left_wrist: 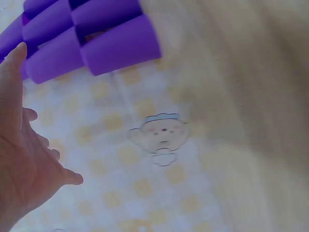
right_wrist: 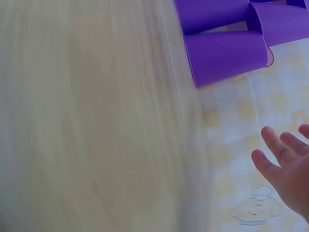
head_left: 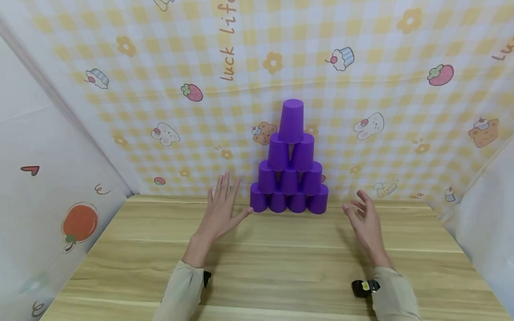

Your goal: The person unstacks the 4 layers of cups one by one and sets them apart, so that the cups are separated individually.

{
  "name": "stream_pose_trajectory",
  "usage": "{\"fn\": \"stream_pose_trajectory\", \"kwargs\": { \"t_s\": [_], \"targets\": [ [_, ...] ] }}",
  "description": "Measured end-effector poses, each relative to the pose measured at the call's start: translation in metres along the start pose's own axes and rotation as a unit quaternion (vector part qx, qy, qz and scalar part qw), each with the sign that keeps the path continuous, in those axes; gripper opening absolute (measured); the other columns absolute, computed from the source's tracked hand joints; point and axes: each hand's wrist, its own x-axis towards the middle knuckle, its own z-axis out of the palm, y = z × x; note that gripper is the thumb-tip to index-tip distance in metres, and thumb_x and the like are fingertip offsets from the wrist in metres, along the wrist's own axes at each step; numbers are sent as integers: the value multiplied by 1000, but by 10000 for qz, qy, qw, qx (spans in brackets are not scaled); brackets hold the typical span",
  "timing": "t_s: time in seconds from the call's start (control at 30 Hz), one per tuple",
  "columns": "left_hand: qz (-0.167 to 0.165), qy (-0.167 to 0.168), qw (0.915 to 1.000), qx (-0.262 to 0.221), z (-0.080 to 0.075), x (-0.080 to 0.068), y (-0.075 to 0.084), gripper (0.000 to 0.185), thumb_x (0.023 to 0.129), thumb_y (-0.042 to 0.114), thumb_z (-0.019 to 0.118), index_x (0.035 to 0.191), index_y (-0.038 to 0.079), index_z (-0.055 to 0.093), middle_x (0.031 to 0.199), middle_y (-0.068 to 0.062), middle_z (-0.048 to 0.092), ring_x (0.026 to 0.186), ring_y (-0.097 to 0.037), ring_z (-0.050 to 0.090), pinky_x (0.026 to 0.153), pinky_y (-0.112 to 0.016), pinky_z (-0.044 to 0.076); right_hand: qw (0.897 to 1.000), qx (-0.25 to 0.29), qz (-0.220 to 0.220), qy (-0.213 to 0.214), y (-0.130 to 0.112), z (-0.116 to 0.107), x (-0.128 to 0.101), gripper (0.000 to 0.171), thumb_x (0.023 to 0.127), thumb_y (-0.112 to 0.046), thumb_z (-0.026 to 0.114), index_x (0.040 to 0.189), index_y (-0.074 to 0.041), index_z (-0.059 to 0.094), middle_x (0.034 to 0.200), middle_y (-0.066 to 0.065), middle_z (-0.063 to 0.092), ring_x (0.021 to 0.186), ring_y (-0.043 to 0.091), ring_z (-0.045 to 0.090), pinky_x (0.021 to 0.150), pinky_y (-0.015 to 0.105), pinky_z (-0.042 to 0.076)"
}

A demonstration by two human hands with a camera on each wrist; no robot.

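Note:
Purple cups [head_left: 289, 178], all upside down, form a pyramid of several rows with a single cup [head_left: 292, 121] on top. To the left of the bottom row is my left hand [head_left: 220, 214], fingers spread and straight, holding nothing. Its thumb tip appears close to the leftmost bottom cup [head_left: 259, 198]; whether they touch I cannot tell. On the other side my right hand [head_left: 366, 223] hovers apart from the rightmost bottom cup [head_left: 317, 200], its fingers relaxed and slightly bent around nothing. The right wrist view shows a gap between those fingers and the nearest cup [right_wrist: 227, 57].
The pyramid stands at the back of a wood-grain table [head_left: 281, 267], near a yellow checked cloth backdrop [head_left: 241, 58]. White printed cloth [head_left: 32, 133] hangs at the left side, and more pale cloth [head_left: 486, 214] at the right. Black wrist straps [head_left: 364, 287] sit by the sleeves.

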Motion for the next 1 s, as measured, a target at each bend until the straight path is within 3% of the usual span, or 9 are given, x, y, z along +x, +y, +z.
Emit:
{"fn": "stream_pose_trajectory", "kwargs": {
  "t_s": [0.1, 0.2, 0.37, 0.5, 0.6, 0.77, 0.93, 1.0],
  "targets": [
    [124, 69, 9999, -44, -8, 4, 5, 85, 76, 61, 45, 138, 22, 2, 142, -5, -10, 129, -24, -4, 98, -55, 5, 9981, 489, 90, 361, 5, 8, -1, 51, 85, -22, 53, 130, -8, 33, 127, 13, 39, 99, 16, 50, 78, 18, 43],
    [282, 164, 9993, -200, -15, 8, 11, 80, 79, 53, 47, 139, 19, 8, 143, -6, 0, 128, -24, 11, 98, -54, 13, 9937, 814, 311, 701, 3, 17, -6, 44, 85, -21, 53, 124, -4, 39, 117, 15, 48, 87, 8, 53, 68, 12, 44],
    [439, 457, 9959, -644, -28, 18, 20, 65, 83, 37, 51, 136, 12, 22, 136, -11, 26, 121, -26, 29, 96, -49, 26, 9848, 1351, 411, 1014, 9, 31, -10, 37, 84, -14, 55, 117, 1, 46, 110, 20, 53, 87, 5, 54, 77, 11, 42],
    [208, 691, 9907, -1156, -36, 28, 28, 58, 84, 34, 51, 133, 11, 30, 132, -9, 35, 119, -22, 33, 96, -39, 29, 9809, 1647, 305, 990, 13, 41, -9, 38, 83, -13, 57, 116, 4, 48, 110, 21, 53, 92, 9, 54, 80, 13, 41],
    [-315, 767, 9788, -1873, -43, 36, 34, 55, 84, 33, 51, 131, 14, 32, 128, -6, 40, 115, -18, 38, 93, -36, 34, 9788, 1803, 268, 939, 15, 46, -8, 41, 81, -12, 59, 116, 5, 47, 110, 21, 52, 96, 18, 54, 80, 14, 42],
    [-1047, 793, 9432, -3051, -58, 54, 44, 48, 83, 29, 53, 127, 16, 38, 116, -5, 51, 104, -19, 48, 84, -40, 41, 9809, 1708, 275, 889, 16, 53, -3, 42, 77, -6, 62, 115, 6, 47, 110, 23, 51, 100, 31, 50, 86, 23, 41],
    [-1310, 732, 9245, -3505, -72, 73, 52, 44, 82, 37, 53, 119, 15, 46, 107, -2, 56, 94, -14, 53, 77, -35, 45, 9871, 1360, 310, 780, 15, 59, 2, 50, 74, -12, 67, 118, 3, 46, 115, 20, 50, 105, 28, 47, 91, 29, 37],
    [-1404, 703, 9222, -3535, -76, 80, 55, 44, 81, 40, 53, 116, 14, 50, 104, -1, 57, 91, -12, 54, 74, -30, 47, 9890, 1206, 297, 806, 14, 60, 1, 54, 73, -17, 68, 120, 0, 46, 117, 17, 49, 107, 25, 46, 93, 28, 35]
  ]
}}
